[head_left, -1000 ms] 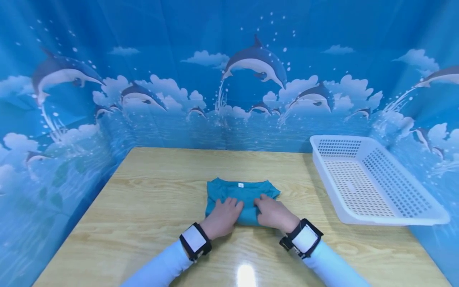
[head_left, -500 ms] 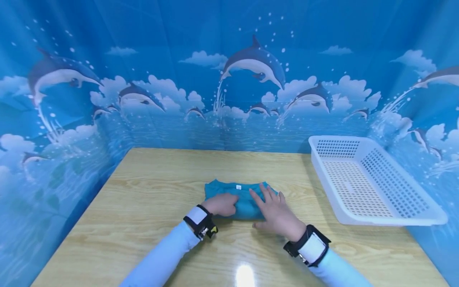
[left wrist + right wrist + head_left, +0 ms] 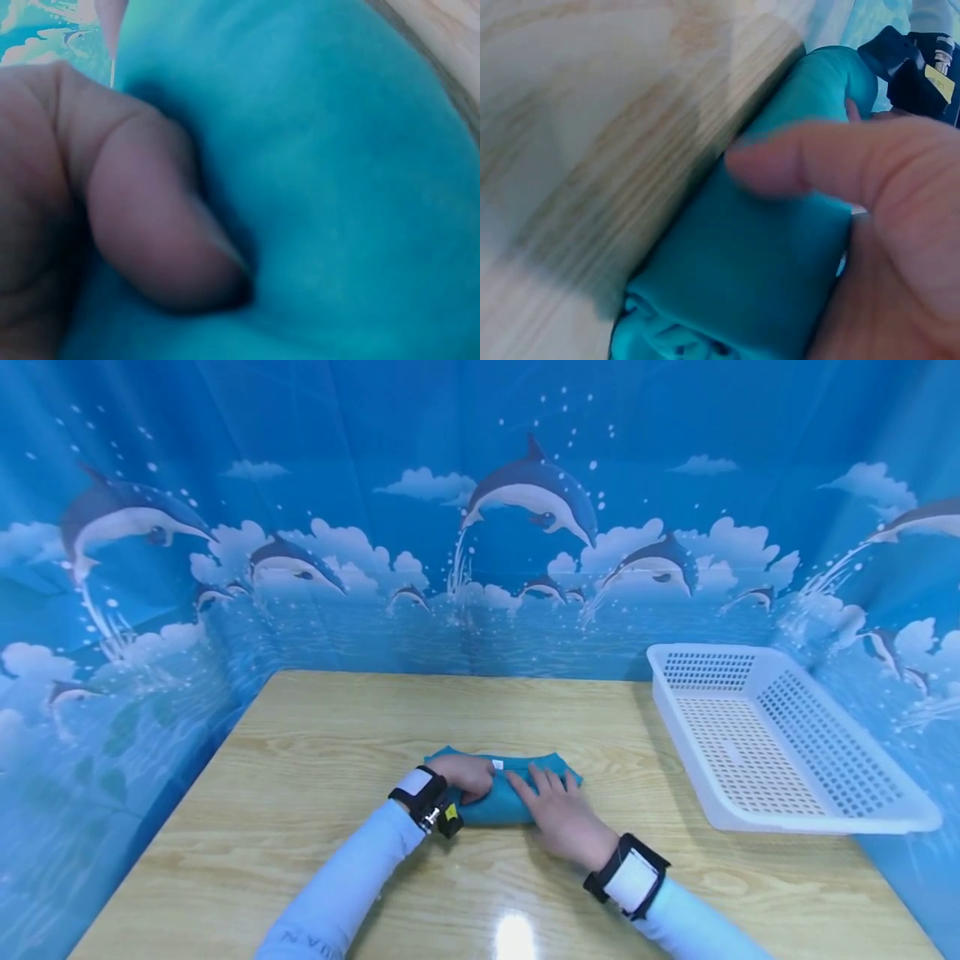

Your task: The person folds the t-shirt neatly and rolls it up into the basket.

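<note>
A teal shirt [image 3: 495, 810] lies on the table, its near part rolled into a thick bundle, with a small white label at the neckline. My left hand [image 3: 462, 774] has curled fingers on the left part of the roll and grips the fabric; in the left wrist view its thumb [image 3: 150, 225] digs into the cloth. On the right part rests my right hand [image 3: 573, 827], fingers spread towards the neckline. The right wrist view shows its thumb [image 3: 772, 161] across the roll and the bundled end [image 3: 682, 337] of the fabric. The fingertips of the left hand are partly hidden.
A white perforated plastic basket [image 3: 690, 760] stands at the right side of the wooden table [image 3: 337, 718]. Behind and beside the table hangs a blue curtain [image 3: 360, 435] printed with dolphins. Both wrists carry strapped devices [image 3: 633, 877].
The shirt's visible flat part has become shorter as its near edge was rolled towards the neckline. My left hand has turned and curled on the roll; the right hand has spread its fingers.
</note>
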`<move>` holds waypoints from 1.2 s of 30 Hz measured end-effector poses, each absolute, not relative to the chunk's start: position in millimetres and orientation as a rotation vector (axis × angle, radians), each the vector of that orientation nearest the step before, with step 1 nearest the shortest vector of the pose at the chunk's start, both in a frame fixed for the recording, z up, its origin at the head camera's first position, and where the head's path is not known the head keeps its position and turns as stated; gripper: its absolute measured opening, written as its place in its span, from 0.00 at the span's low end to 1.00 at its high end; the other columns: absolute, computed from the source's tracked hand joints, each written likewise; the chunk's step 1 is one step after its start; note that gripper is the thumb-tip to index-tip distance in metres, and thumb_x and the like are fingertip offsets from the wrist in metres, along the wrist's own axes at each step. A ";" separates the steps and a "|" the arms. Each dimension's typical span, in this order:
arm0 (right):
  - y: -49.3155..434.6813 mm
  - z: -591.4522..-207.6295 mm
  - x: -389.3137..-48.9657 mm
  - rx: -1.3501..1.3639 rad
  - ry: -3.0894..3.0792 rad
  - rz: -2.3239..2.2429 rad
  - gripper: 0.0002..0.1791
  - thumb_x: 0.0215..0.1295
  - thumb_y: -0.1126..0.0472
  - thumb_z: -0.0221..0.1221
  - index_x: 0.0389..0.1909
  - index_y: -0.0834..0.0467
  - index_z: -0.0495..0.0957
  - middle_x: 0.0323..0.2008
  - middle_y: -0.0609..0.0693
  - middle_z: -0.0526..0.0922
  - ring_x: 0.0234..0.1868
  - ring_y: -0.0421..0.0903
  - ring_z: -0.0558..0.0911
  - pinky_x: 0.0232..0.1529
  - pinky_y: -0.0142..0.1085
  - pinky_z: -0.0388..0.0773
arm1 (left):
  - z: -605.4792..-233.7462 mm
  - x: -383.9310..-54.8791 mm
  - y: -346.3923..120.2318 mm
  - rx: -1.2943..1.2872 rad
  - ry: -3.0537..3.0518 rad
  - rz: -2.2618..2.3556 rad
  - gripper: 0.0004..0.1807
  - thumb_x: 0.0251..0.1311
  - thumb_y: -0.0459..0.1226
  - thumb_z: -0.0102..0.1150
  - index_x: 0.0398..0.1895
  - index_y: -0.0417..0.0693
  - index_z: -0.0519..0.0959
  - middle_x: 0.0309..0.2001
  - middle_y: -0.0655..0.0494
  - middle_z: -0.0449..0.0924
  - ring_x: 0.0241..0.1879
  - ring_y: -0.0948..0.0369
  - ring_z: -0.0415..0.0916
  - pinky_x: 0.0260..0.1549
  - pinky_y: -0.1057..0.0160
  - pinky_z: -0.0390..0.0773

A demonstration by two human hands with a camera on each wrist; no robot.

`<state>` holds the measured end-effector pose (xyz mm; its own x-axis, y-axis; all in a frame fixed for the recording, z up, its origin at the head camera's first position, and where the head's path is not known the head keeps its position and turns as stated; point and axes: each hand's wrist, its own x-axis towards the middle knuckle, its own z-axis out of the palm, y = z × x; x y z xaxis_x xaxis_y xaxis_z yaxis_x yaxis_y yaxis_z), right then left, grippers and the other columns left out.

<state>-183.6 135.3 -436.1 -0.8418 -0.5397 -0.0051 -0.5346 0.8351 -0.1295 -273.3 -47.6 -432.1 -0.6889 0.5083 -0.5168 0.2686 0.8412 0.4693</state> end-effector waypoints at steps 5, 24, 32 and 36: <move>131.6 -442.6 -189.5 -0.998 3.021 -0.159 0.23 0.57 0.69 0.59 0.56 0.62 0.69 0.40 0.55 0.72 0.41 0.49 0.69 0.39 0.41 0.66 | -429.7 -274.2 -47.6 0.551 2.318 0.465 0.08 0.39 0.23 0.44 0.18 0.46 0.67 0.20 0.55 0.61 0.15 0.63 0.52 0.12 0.68 0.56; 119.9 -446.8 -197.5 -0.895 2.976 -0.107 0.16 0.52 0.65 0.61 0.43 0.63 0.74 0.38 0.55 0.76 0.40 0.51 0.74 0.40 0.43 0.71 | -419.5 -191.7 -48.8 0.662 2.831 0.110 0.28 0.58 0.39 0.58 0.61 0.40 0.67 0.49 0.43 0.78 0.48 0.49 0.76 0.47 0.51 0.77; 116.8 -442.9 -209.3 -0.743 2.879 -0.288 0.14 0.51 0.65 0.56 0.39 0.64 0.78 0.29 0.53 0.79 0.30 0.48 0.77 0.35 0.44 0.77 | -417.3 -167.1 -55.3 0.745 2.872 0.054 0.48 0.52 0.43 0.63 0.75 0.56 0.48 0.71 0.38 0.55 0.68 0.37 0.53 0.59 0.29 0.56; 115.5 -438.4 -214.8 -0.620 2.704 -0.424 0.09 0.47 0.67 0.52 0.30 0.61 0.77 0.19 0.49 0.72 0.16 0.42 0.67 0.17 0.33 0.65 | -423.0 -165.4 -56.8 0.788 2.918 0.058 0.54 0.53 0.51 0.65 0.76 0.62 0.40 0.75 0.39 0.38 0.70 0.33 0.42 0.56 0.25 0.53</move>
